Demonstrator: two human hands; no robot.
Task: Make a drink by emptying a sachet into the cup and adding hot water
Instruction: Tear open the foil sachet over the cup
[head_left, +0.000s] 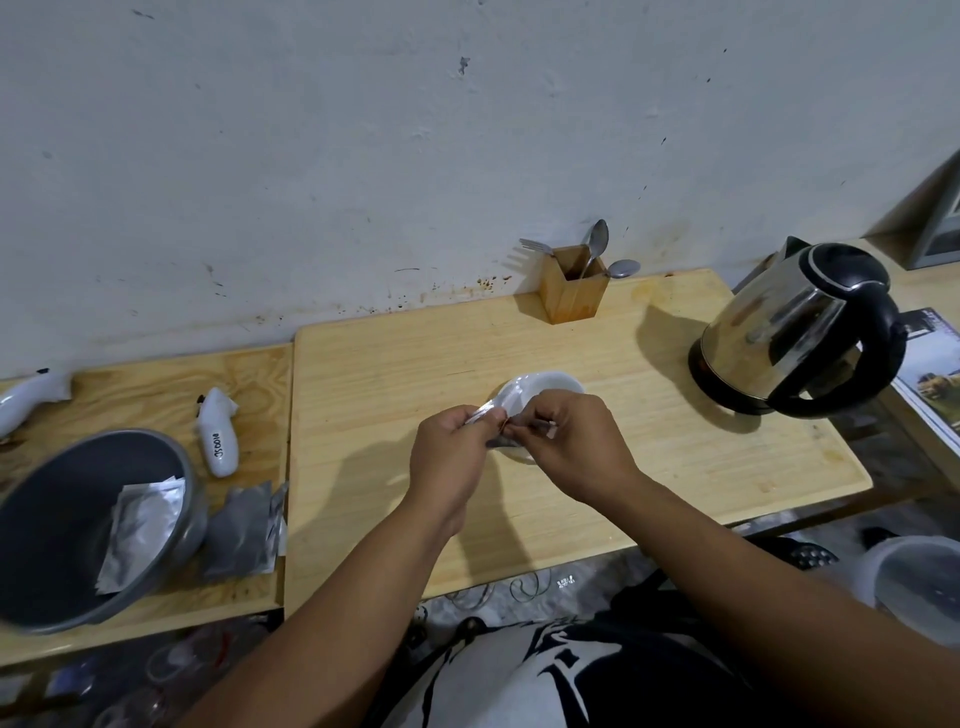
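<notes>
White cup; silver sachet; grey bowl.

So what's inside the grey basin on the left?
The grey basin holds one silver sachet, leaning against its right inner wall. The rest of the inside looks bare, though its lower left edge is blurred and runs out of frame.

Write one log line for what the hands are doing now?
step: opening sachet | left hand, right hand: both pinch it | over cup | kettle: untouched
</notes>
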